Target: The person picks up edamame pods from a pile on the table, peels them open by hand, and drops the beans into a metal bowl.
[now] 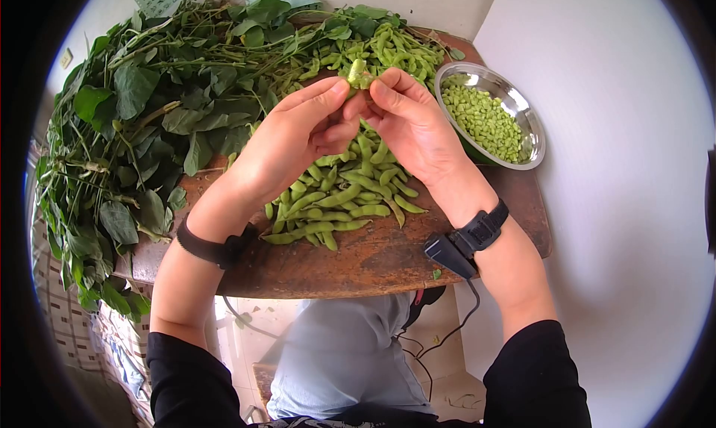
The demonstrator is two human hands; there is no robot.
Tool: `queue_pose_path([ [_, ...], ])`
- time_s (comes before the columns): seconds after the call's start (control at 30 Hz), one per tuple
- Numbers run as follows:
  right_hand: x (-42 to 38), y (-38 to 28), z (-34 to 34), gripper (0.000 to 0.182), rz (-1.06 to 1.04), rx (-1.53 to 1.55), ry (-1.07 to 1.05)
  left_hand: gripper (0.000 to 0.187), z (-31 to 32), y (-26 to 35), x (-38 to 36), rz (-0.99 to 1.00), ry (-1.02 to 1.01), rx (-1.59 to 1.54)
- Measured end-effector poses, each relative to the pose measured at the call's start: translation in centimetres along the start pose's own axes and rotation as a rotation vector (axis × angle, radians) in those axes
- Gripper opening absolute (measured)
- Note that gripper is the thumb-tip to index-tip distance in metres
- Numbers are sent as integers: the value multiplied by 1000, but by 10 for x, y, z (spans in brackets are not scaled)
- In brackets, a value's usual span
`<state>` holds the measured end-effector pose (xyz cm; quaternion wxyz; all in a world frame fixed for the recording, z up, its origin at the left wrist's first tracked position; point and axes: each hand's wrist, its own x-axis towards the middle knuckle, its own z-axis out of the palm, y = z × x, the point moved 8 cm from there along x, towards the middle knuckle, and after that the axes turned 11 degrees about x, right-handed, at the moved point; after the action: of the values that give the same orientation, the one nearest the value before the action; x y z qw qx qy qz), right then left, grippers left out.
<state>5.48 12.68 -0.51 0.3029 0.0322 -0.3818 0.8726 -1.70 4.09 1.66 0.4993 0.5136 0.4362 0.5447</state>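
Note:
Both my hands meet above the wooden table, pinching one green pod (pixel 359 76) between thumbs and fingers. The pod looks split open, with pale green showing. My left hand (pixel 317 118) holds its left side, and my right hand (pixel 406 114) grips its right side. Below them lies a loose pile of green pods (pixel 335 197). To the right of my right hand, a metal bowl (pixel 534 122) holds shelled green beans (pixel 485 122) and leans slightly.
Leafy stalks (pixel 134 129) cover the table's left side and hang over its edge. More pods (pixel 403 51) lie at the back. The wooden table (pixel 335 267) meets a white wall (pixel 619 167) on the right. A black cable (pixel 466 316) hangs from my right wrist device.

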Motion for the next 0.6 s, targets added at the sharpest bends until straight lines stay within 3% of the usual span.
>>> queue_pose_path([
  [0.07,0,-1,2,7,2,0,-3,28,1,0,1,10,9,-8],
  [0.13,-1,-9,4,11,-74,-149,39,27,-12,10,-1,107,260,484],
  [0.23,-4,-21,11,23,-166,-381,106,26,-18,10,0,225,321,741],
  [0.33,-4,-28,12,22,-183,-585,115,26,-17,9,-1,173,313,823],
  [0.6,-3,-39,13,23,-285,-692,121,26,-15,11,-3,166,337,1028],
])
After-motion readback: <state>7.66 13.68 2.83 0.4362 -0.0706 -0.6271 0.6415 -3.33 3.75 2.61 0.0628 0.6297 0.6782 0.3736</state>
